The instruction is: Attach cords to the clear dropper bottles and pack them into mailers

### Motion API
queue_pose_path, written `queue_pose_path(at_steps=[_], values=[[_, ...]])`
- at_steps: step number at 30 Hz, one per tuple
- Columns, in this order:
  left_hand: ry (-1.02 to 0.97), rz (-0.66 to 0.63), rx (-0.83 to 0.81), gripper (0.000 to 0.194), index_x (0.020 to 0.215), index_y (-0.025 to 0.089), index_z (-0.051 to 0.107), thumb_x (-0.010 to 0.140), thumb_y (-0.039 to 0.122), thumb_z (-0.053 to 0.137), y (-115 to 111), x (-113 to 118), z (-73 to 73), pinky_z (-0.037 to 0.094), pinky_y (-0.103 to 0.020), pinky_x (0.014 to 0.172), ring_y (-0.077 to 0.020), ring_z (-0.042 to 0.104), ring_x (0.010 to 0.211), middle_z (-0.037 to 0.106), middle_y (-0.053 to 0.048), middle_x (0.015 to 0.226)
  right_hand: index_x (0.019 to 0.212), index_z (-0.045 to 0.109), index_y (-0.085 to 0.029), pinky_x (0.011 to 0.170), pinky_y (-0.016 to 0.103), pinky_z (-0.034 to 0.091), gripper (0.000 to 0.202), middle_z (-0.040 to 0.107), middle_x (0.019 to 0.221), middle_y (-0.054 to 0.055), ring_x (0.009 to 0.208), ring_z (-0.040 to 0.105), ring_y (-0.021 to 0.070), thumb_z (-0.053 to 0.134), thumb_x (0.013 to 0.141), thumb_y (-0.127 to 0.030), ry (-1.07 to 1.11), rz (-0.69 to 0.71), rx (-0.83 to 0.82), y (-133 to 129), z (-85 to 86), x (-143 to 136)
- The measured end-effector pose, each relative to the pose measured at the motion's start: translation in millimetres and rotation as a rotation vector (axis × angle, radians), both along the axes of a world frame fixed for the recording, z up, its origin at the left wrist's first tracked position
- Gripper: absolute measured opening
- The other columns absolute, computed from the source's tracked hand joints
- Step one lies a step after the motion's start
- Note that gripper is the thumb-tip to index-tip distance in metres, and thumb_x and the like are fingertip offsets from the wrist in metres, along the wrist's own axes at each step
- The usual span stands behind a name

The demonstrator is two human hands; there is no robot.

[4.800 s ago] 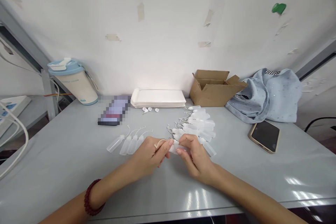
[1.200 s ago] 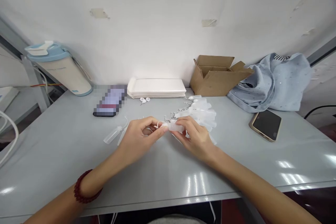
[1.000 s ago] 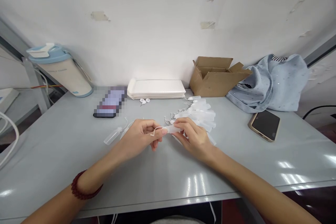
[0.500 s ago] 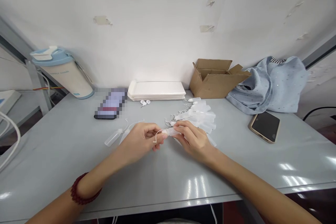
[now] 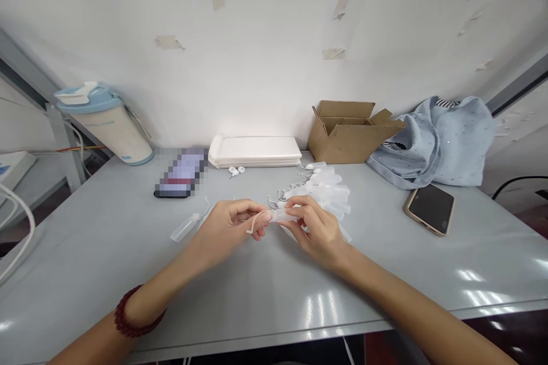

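Between my two hands is a small translucent plastic bottle (image 5: pixel 280 215) with a thin white strap curling from its neck end. My left hand (image 5: pixel 235 225) pinches that neck end, and the strap hangs over the fingers. The body of the bottle is gripped by my right hand (image 5: pixel 314 228), whose fingers cover part of it. Behind my right hand lies a heap of similar translucent bottles (image 5: pixel 327 188) with straps. Left of my left hand another bottle (image 5: pixel 184 228) rests on the table, and the hand partly hides a further one beside it.
A stack of white envelopes (image 5: pixel 256 151) lies by the wall, with small white pieces (image 5: pixel 236 171) in front. Around the table are a tumbler (image 5: pixel 113 125), a blurred phone (image 5: pixel 180 174), an open cardboard box (image 5: pixel 349 140), a blue cloth bag (image 5: pixel 454 140) and another phone (image 5: pixel 430 209).
The view has shifted slightly. Both hands still hold the bottle at about the same spot, with my left hand turned a little and now covering more of the bottle beside it.
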State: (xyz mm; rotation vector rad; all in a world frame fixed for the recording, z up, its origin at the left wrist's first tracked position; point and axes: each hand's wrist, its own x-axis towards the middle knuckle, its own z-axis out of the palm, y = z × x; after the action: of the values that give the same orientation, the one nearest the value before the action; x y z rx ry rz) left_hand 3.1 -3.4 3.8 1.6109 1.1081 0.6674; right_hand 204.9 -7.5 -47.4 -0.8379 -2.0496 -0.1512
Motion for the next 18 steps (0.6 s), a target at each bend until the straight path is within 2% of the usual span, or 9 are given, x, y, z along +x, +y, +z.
queue_pose_path(at_steps=[4,8,11,16,18], values=[[-0.078,-0.041,-0.147,0.031,0.077,0.017,0.067,0.082,0.046,0.058,3.3,-1.8,-5.8,0.051,-0.026,0.059,-0.0142,0.061,0.058,0.065,-0.001,0.064,0.094,0.047,-0.019,0.045,0.021,0.043,0.011,0.063,0.086,0.008,0.062,0.059,0.0123,0.051,0.087,-0.012,-0.049,-0.029,0.096,0.1,0.7,0.1],[-0.078,-0.037,-0.152,0.028,0.079,0.016,0.066,0.079,0.043,0.063,1.7,-0.8,-4.9,0.050,-0.026,0.057,-0.0142,0.061,0.057,0.065,-0.001,0.062,0.096,0.047,-0.020,0.044,0.020,0.041,0.013,0.065,0.086,0.008,0.065,0.062,0.0133,0.048,0.088,-0.011,-0.109,-0.048,0.156,-0.8,2.3,0.7],[-0.036,-0.009,-0.039,0.023,0.081,0.016,0.068,0.079,0.038,0.064,-1.7,2.0,-3.1,0.049,-0.026,0.058,-0.0138,0.059,0.058,0.065,-0.001,0.062,0.095,0.047,-0.020,0.043,0.020,0.041,0.010,0.065,0.084,0.007,0.062,0.061,0.0124,0.049,0.088,-0.013,-0.093,-0.039,0.113,-1.3,3.6,0.5],[0.019,0.082,0.327,0.013,0.083,0.017,0.071,0.078,0.025,0.063,-5.4,7.0,-7.5,0.051,-0.026,0.066,-0.0161,0.061,0.073,0.069,-0.005,0.081,0.095,0.048,-0.018,0.047,0.021,0.047,0.009,0.062,0.087,0.009,0.064,0.061,0.0127,0.054,0.088,-0.020,0.008,0.025,-0.039,-0.2,1.1,-0.5],[0.002,0.078,0.326,0.013,0.085,0.018,0.071,0.078,0.025,0.063,-5.6,7.3,-7.7,0.052,-0.026,0.068,-0.0167,0.062,0.076,0.069,-0.005,0.084,0.095,0.048,-0.018,0.047,0.021,0.048,0.010,0.061,0.088,0.009,0.067,0.061,0.0129,0.055,0.088,-0.020,0.038,0.031,-0.075,-0.1,-0.3,-1.0]])
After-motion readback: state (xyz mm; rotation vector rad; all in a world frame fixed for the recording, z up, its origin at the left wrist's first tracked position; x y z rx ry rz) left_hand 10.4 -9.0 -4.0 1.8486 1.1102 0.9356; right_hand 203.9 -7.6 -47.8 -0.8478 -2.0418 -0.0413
